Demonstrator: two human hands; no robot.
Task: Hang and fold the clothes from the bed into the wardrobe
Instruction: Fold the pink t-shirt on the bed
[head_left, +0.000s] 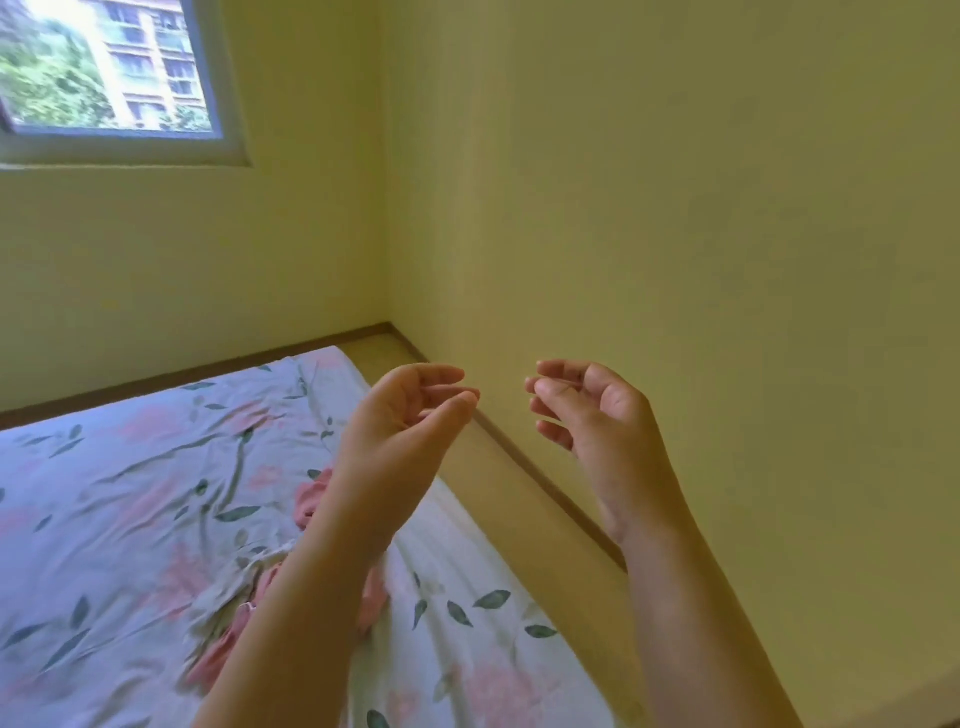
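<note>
Fingers (442, 372) on left hand (408, 415) and right hand (602, 415) curl loosely, empty.

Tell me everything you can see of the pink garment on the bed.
The pink garment is soft-looking cloth, crumpled and unfolded, lying on the floral bedsheet. The left forearm crosses in front of it, so only patches show beside the arm. Neither the left hand nor the right hand touches it. Its type is unclear.

The left forearm (291, 613) hides much of the pink garment (310, 501); the bed (130, 493) runs off the left and bottom edges.
</note>
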